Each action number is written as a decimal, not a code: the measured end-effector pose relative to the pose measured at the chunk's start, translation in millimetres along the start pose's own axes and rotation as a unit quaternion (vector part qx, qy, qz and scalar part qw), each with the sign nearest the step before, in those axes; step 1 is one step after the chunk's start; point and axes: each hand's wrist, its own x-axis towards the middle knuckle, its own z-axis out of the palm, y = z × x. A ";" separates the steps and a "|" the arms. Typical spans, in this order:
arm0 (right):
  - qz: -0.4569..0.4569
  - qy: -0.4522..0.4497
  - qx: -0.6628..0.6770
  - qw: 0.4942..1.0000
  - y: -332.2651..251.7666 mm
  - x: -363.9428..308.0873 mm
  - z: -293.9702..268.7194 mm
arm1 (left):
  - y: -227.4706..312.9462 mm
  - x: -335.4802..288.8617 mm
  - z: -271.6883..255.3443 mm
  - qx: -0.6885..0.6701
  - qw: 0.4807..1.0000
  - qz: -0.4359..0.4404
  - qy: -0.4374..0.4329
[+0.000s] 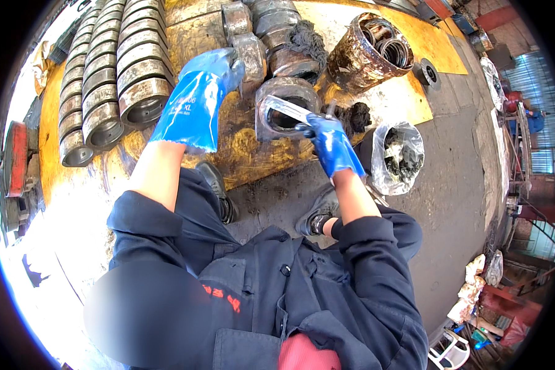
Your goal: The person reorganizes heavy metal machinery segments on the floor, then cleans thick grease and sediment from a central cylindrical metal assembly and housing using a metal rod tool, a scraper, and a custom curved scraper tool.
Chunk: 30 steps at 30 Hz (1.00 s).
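Observation:
My right hand (328, 140), in a blue rubber glove, is closed around a flat silvery metal bar (288, 110). The bar lies across the opening of a greasy metal ring (267, 126) on the stained yellow sheet. My left hand (219, 69), gloved the same way, has its fingers curled beside a dirty cylindrical metal part (248, 57). What those fingers hold, if anything, is hidden. Behind the ring, more blackened cylindrical parts (276, 24) stand in a row, with a dark oily rag (306, 43) draped over them.
Long rows of metal rings (143, 58) lie on the left. A rusty bucket (361, 61) holds several rings, and a black spool-like part (428, 73) is beside it. Right of my right hand is a plastic-lined container (398, 157) with dirty waste. My shoes (319, 213) are near the sheet's edge.

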 end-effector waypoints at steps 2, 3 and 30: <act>0.035 -0.036 -0.075 0.996 13.7 22.0 7.4 | -3.6 1.5 5.7 -0.003 0.999 0.036 0.030; -0.006 -0.035 -0.062 0.997 29.1 27.1 -2.0 | -3.3 3.6 7.4 -0.008 1.000 0.013 -0.008; 0.067 0.211 -0.361 0.906 175.0 -10.0 -346.3 | 34.3 7.9 3.2 -0.060 0.995 -0.034 -0.077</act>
